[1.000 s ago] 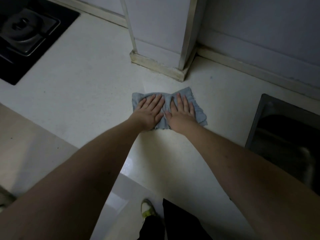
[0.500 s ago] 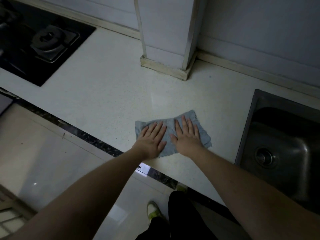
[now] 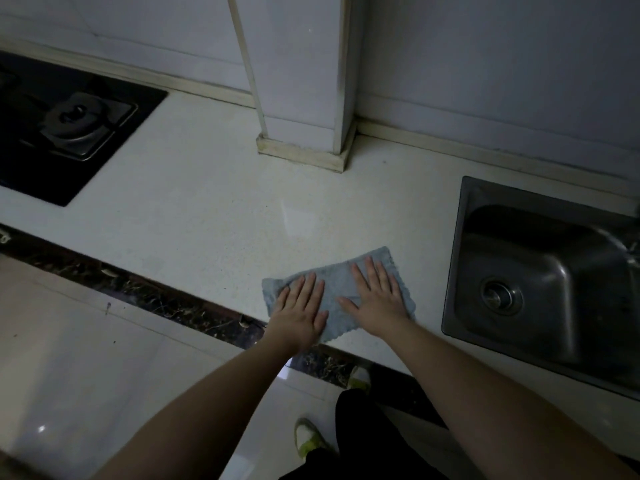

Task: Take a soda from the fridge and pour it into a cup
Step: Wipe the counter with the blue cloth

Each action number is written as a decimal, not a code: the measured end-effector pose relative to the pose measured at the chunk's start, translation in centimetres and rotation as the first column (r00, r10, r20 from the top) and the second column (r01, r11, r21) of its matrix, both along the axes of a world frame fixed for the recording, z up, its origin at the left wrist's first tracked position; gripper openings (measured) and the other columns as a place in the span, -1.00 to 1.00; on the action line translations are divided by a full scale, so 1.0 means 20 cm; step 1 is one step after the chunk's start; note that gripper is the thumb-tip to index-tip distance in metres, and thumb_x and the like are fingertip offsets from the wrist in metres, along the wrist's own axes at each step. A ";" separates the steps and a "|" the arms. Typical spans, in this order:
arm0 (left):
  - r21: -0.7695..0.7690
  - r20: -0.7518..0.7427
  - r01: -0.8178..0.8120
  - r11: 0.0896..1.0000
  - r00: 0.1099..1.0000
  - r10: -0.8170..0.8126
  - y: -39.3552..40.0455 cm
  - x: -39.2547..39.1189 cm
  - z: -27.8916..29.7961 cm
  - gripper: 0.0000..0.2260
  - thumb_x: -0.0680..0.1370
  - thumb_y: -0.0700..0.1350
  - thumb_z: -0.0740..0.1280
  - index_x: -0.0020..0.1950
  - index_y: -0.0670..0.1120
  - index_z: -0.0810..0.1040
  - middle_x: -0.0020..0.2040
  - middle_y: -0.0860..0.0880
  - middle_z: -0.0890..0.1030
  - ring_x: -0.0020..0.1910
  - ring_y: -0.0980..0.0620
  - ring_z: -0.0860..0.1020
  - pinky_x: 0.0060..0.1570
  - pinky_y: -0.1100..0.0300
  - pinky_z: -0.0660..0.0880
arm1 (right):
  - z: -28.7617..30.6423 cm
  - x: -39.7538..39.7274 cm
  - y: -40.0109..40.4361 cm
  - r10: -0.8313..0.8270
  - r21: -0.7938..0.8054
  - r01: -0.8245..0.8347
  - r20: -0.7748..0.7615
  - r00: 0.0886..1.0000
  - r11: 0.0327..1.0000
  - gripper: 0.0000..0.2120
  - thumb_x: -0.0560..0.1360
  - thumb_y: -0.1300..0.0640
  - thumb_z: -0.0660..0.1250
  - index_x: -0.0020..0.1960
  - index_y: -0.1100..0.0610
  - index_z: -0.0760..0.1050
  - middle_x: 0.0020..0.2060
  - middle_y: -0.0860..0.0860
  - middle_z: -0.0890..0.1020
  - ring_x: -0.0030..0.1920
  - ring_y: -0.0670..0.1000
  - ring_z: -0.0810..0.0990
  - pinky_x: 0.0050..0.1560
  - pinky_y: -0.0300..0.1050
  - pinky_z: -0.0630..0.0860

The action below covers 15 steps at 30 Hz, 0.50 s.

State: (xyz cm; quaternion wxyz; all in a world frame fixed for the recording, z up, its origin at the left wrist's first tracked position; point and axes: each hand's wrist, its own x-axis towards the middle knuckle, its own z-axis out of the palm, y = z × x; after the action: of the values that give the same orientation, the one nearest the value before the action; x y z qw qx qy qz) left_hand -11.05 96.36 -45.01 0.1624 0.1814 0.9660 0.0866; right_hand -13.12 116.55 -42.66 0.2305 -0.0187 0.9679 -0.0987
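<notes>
Left hand [image 3: 300, 315] and right hand [image 3: 375, 299] press flat on cloth [image 3: 341, 289], between stove [image 3: 69, 126] and sink [image 3: 540, 282]

Pale countertop [image 3: 194, 202] bearing a blue-grey cloth [image 3: 341, 289] near its front edge, between a black gas hob [image 3: 65, 129] and a steel sink [image 3: 540, 289].

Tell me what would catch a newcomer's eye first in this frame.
Two flat hands, the left hand and right hand, press a blue cloth near the front edge of the pale counter. A steel sink sits to the right, a black gas hob at far left.
</notes>
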 end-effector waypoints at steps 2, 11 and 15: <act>-0.001 0.004 0.004 1.000 1.000 -0.004 0.00 0.01 -0.01 -0.40 0.65 0.18 -0.18 0.55 -0.14 0.20 0.53 -0.17 0.26 0.48 -0.19 0.28 0.38 -0.20 0.18 | 0.00 -0.01 0.03 0.002 -0.018 -0.002 0.008 1.000 1.000 -0.19 0.49 -0.44 -0.07 0.53 -0.10 -0.37 0.51 -0.02 -0.38 0.51 0.03 -0.36 0.47 0.03 -0.36; 0.001 0.019 0.012 1.000 1.000 -0.012 0.08 -0.12 -0.02 -0.44 0.64 0.21 -0.08 0.58 -0.03 0.06 0.55 -0.13 0.19 0.50 -0.16 0.24 0.39 -0.16 0.11 | -0.02 -0.18 0.13 0.051 -0.027 -0.052 -0.053 0.997 0.998 -0.12 0.43 -0.50 -0.04 0.54 -0.11 -0.32 0.53 -0.04 -0.33 0.52 0.04 -0.33 0.48 0.05 -0.34; 0.014 0.043 -0.032 0.999 0.999 0.031 0.17 -0.25 -0.01 -0.43 0.63 0.20 -0.04 0.59 -0.02 0.01 0.58 -0.10 0.09 0.55 -0.12 0.12 0.43 -0.12 -0.04 | -0.03 -0.35 0.21 0.068 -0.023 -0.069 -0.056 0.996 0.997 -0.12 0.42 -0.52 -0.07 0.53 -0.13 -0.33 0.53 -0.06 -0.33 0.52 0.04 -0.32 0.48 0.06 -0.33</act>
State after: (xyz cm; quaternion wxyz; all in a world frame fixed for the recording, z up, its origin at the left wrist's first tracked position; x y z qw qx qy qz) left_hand -16.12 99.86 -45.28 0.1802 0.1654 0.9645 0.1000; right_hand -20.06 120.67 -43.21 0.2067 -0.0575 0.9714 -0.1021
